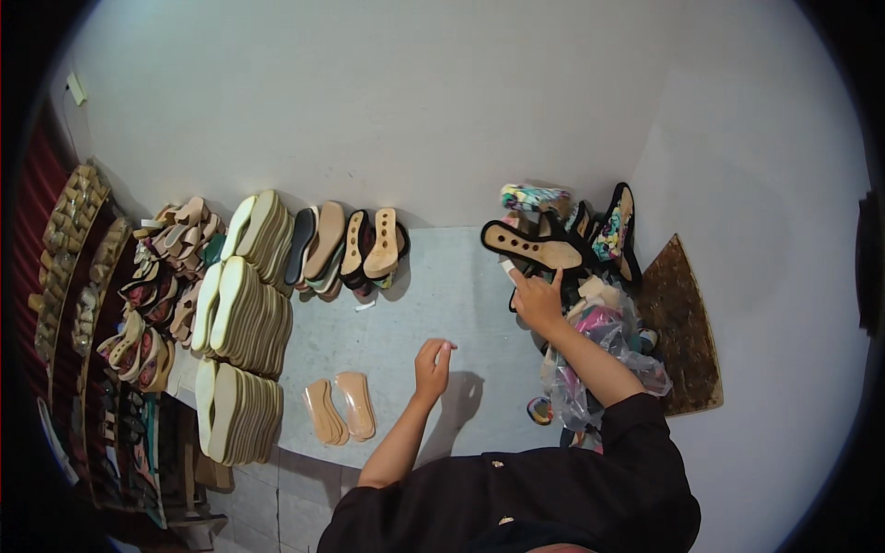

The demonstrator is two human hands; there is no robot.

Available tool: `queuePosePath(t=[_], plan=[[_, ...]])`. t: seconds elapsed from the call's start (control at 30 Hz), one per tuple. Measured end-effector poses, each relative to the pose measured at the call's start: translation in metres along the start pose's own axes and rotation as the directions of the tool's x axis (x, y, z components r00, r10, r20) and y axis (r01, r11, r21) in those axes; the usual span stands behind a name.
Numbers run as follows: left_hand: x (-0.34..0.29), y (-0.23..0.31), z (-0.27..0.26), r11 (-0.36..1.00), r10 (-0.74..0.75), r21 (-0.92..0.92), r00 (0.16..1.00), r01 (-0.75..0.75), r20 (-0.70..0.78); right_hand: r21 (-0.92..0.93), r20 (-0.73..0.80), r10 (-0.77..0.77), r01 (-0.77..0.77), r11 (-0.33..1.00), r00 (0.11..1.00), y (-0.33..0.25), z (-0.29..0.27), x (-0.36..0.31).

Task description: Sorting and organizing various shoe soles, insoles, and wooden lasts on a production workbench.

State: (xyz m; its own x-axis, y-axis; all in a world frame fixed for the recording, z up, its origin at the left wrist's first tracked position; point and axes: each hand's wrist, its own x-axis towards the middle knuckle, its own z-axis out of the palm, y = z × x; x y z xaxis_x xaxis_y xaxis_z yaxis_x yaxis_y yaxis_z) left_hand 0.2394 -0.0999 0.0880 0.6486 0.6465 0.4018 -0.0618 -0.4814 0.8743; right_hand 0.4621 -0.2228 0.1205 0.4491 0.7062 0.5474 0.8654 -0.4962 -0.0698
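Observation:
My right hand reaches to the far right of the table with its fingers apart. One fingertip touches or nearly touches a black-edged sandal sole with a row of round holes. Something white shows at the tip of another finger, perhaps a wrapping. Over the middle of the table hovers my left hand, its fingers curled in and nothing visible in them. Left of it lie two small sets of tan insoles, one in clear plastic.
Tall stacks of cream soles line the table's left side. Several finished soles lean at the back wall. Colourful floral sandals, a clear plastic bag and a brown board crowd the right. Shelves hold footwear parts at far left.

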Motion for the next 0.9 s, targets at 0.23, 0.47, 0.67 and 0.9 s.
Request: queuePosePath(t=[0.23, 0.47, 0.67, 0.9], plan=[[0.027, -0.010, 0.026, 0.999, 0.035, -0.032, 0.998, -0.033, 0.059, 0.045, 0.133, -0.153, 0.148, 0.988, 0.979, -0.011, 0.008, -0.031], [0.008, -0.015, 0.015, 0.999, -0.034, 0.007, 0.998, 0.034, 0.047, 0.159, 0.224, -0.289, 0.258, 0.953, 0.931, -0.029, -0.001, -0.050], [-0.022, -0.045, 0.002, 0.946, -0.288, -0.128, 0.953, 0.299, 0.097, 0.105, 0.153, -0.402, 0.390, 0.915, 0.903, -0.098, -0.033, -0.068], [-0.040, -0.046, -0.027, 0.579, -0.659, -0.233, 0.617, 0.781, 0.431, -0.045, 0.113, -0.422, 0.429, 0.902, 0.899, -0.121, -0.008, -0.109]])
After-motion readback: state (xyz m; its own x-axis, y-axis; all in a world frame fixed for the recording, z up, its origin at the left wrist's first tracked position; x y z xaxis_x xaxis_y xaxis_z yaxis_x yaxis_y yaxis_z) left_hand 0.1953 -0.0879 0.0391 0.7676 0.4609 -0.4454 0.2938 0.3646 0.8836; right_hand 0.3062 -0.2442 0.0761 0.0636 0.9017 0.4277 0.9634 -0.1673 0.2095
